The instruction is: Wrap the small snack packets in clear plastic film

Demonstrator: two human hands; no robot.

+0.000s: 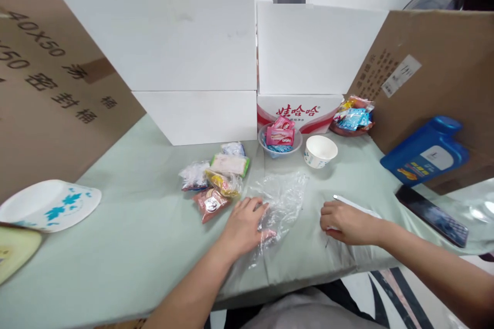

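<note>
Two hands are on or at the tabletop (pixel 135 226), both mine. The clear plastic film (pixel 285 195), taken as reference, lies crumpled between them. My left hand (pixel 244 227) rests on the film's left edge, thumb and fingers spread apart. My right hand (pixel 345 222) lies right of the film, fingers curled, beside a slim white stick (pixel 360 207); I cannot tell whether it pinches anything. Left of the film: several snack packets (pixel 228 164), grouped. Beyond it: a bowl (pixel 298 141) holding pink packets (pixel 281 136). Beyond and right of it: a paper cup (pixel 316 159), upright.
</note>
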